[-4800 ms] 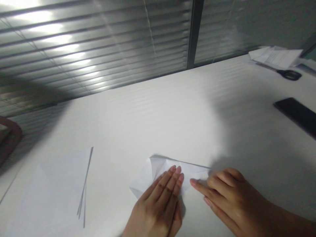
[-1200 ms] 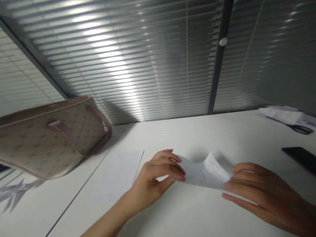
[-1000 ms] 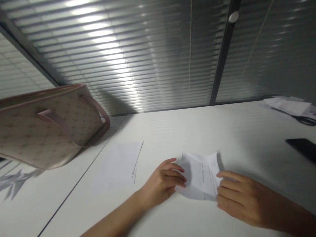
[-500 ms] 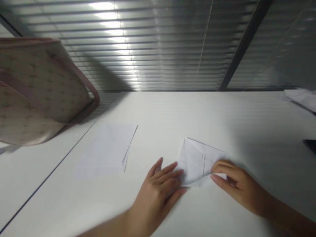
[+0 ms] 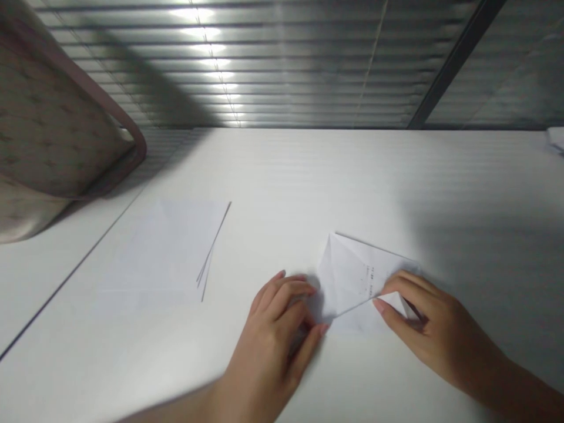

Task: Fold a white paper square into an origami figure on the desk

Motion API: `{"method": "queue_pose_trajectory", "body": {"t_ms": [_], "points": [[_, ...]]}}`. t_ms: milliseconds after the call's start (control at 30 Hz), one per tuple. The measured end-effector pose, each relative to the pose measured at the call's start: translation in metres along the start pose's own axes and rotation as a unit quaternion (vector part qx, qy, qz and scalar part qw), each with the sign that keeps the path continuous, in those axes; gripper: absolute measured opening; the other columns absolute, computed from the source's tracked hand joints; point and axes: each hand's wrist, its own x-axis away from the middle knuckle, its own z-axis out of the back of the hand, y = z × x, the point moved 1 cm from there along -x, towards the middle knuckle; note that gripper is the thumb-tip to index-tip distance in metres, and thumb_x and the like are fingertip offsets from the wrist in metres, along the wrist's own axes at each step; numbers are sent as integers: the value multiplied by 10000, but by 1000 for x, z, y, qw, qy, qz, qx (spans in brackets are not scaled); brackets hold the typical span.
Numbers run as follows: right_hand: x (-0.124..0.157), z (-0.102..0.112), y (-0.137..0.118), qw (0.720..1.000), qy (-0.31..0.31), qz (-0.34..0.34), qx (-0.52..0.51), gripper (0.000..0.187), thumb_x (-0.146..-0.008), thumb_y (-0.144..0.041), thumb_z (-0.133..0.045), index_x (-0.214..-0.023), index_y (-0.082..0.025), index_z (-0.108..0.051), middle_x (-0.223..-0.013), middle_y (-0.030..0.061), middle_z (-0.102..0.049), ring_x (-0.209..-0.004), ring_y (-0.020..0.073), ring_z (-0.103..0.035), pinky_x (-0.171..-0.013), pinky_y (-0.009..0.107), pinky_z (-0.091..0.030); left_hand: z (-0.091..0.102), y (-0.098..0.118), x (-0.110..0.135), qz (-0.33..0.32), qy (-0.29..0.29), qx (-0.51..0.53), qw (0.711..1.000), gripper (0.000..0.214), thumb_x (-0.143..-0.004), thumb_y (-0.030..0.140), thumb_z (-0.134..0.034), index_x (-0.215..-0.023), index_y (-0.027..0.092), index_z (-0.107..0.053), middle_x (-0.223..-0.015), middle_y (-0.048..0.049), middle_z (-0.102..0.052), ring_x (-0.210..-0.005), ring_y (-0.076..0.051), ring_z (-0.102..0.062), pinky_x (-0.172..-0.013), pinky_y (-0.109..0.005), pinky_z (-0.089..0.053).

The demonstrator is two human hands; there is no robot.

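Observation:
A folded sheet of white paper (image 5: pixel 352 276) with faint print lies on the white table (image 5: pixel 308 176), between my hands. My right hand (image 5: pixel 423 317) pinches its lower right flap between thumb and fingers, with a crease running across the sheet. My left hand (image 5: pixel 268 341) stands at the lower left edge, fingers curled against the paper. I cannot tell if those fingers grip it. Part of the sheet's underside is hidden by my right hand.
A few flat white sheets (image 5: pixel 163 252) lie on the table to the left. A patterned beige handbag (image 5: pixel 48 117) with pinkish trim is at the upper left. Slatted blinds (image 5: pixel 264 59) stand behind the table. Loose papers (image 5: pixel 556 138) show at the right edge.
The view has tilted, so the handbag and the far papers slid toward the frame's edges. The paper now lies flatter and triangular, its lower flap lifted by my right hand; my left fingers have curled.

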Motion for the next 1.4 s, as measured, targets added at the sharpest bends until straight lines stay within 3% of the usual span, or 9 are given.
{"method": "queue_pose_trajectory", "body": {"t_ms": [400, 700, 767, 867, 933, 1000, 1167, 1400], "points": [[-2, 2, -2, 997, 21, 21, 71, 126, -892, -219, -548, -776, -213, -500, -704, 4, -555, -668, 159, -546, -636, 287, -407, -4, -2, 5, 13, 25, -7, 1000, 122, -853, 197, -630, -765, 182, -548, -1064, -74, -548, -1119, -232, -516, -1046, -427, -375], [-3, 3, -3, 997, 18, 18, 75, 151, -903, -241, -519, -755, -217, -499, -696, 11, -566, -667, 170, -563, -629, 293, -411, 0, 3, 2, 15, 26, -38, 999, 102, -866, 211, -617, -791, 180, -556, -1033, -85, -592, -1083, -228, -539, -1047, -429, -397], [-3, 3, -3, 997, 16, 19, 73, 150, -904, -242, -514, -756, -218, -503, -697, 12, -569, -664, 174, -563, -632, 299, -415, 3, 7, 3, -42, 31, -77, 996, 76, -900, 183, -555, -956, 177, -606, -1048, -79, -641, -1064, -225, -561, -1050, -427, -398], [-2, 3, -1, 997, 14, 23, 74, 143, -903, -240, -520, -762, -217, -508, -702, 12, -568, -664, 176, -560, -642, 305, -416, 4, 18, 11, -187, 23, -127, 974, 337, -936, 104, -413, -1199, 219, -588, -1079, -24, -707, -1013, -195, -609, -996, -339, -446], [-1, 2, 0, 997, 17, 28, 76, 149, -902, -236, -524, -756, -217, -502, -697, 10, -561, -664, 175, -556, -649, 306, -414, -1, 27, 18, -206, -56, -137, 967, 369, -932, 110, -389, -1239, 189, -578, -1125, -46, -703, -1048, -176, -617, -965, -276, -469], [-1, 2, 1, 997, 18, 31, 73, 163, -904, -243, -523, -745, -217, -495, -692, 9, -553, -668, 177, -552, -653, 309, -411, -10, 37, 26, -188, -76, -181, 962, 364, -929, 105, -378, -1216, 138, -600, -1139, -66, -700, -1084, -174, -606, -959, -260, -472], [-1, 2, 2, 998, 12, 27, 59, 184, -908, -278, -522, -737, -215, -495, -682, 8, -536, -655, 175, -541, -640, 306, -408, -35, 51, 42, -127, 11, -286, 950, 340, -934, 139, -396, -1174, 118, -636, -1235, -62, -652, -1141, -181, -569, -964, -270, -437], [-2, 3, 4, 997, 16, 40, 60, 176, -904, -275, -531, -741, -225, -485, -680, 2, -520, -645, 173, -530, -617, 296, -404, -41, 55, 45, -57, 51, -302, 950, 445, -953, 448, -415, -1216, 166, -635, -1275, 5, -634, -1146, -211, -527, -928, -327, -377]]}}
